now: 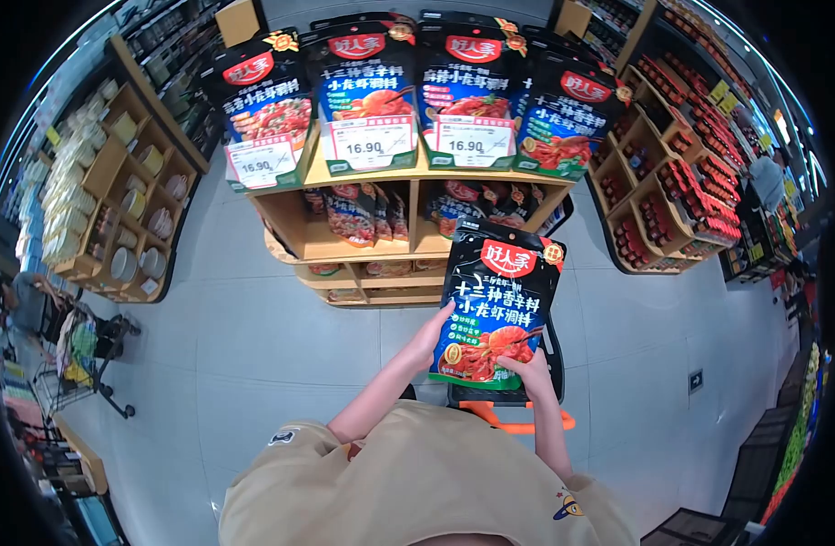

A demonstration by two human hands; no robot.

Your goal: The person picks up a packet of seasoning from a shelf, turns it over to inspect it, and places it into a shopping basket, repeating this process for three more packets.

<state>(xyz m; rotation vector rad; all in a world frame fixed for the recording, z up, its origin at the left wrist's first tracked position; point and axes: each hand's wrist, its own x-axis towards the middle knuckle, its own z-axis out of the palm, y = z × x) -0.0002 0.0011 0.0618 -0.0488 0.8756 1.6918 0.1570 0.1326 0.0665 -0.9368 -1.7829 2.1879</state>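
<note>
Between my two hands I hold up a black and blue seasoning pouch with a red logo, a crayfish picture and a green bottom edge. My left hand grips its left side, the fingers partly hidden behind it. At the lower right corner, my right hand holds it with the thumb on the front and the other fingers out of sight. Beneath the pouch is a dark cart or basket with an orange handle, partly covered by the pouch and my arms.
Ahead stands a wooden display shelf with several similar pouches on top and more below. White price cards read 16.90. A bowl shelf is on the left, a red-packaged goods shelf on the right. A shopping cart stands far left.
</note>
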